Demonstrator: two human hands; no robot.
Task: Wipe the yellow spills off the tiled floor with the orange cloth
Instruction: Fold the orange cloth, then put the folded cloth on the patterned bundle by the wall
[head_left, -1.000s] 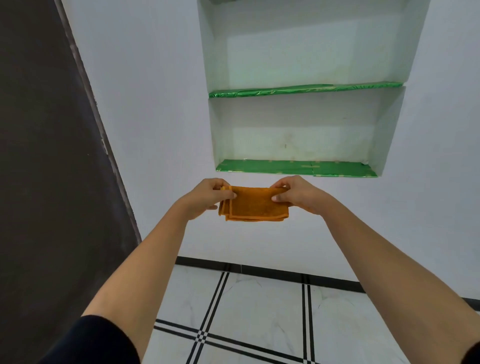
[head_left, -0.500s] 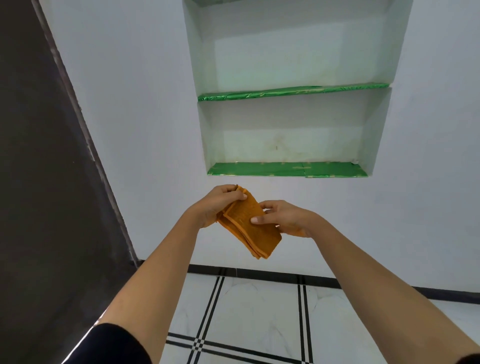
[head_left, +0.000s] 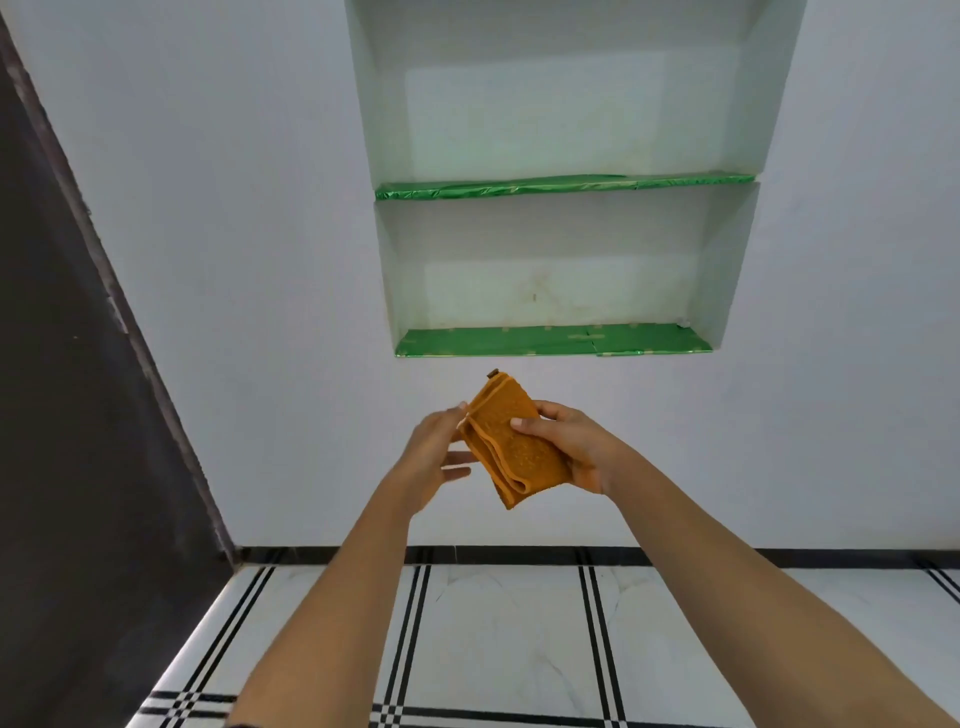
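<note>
A folded orange cloth (head_left: 511, 447) is held at chest height in front of a white wall. My right hand (head_left: 576, 447) grips it, thumb across its face and fingers behind it. My left hand (head_left: 434, 452) is beside the cloth's left edge with its fingers straight, fingertips just touching the folded layers. The cloth stands tilted, one corner pointing up. Below, the white tiled floor (head_left: 498, 639) with black double lines shows no yellow spills in this view.
A recessed wall niche (head_left: 561, 260) with two green-lined shelves sits straight ahead above my hands. A dark door or panel (head_left: 67, 415) fills the left side. A black skirting strip (head_left: 519, 555) runs where wall meets floor.
The cloth went from being held flat between both hands to tilted upright in my right hand. My left hand let go of its pinch and opened beside it. The view dropped, showing more floor.
</note>
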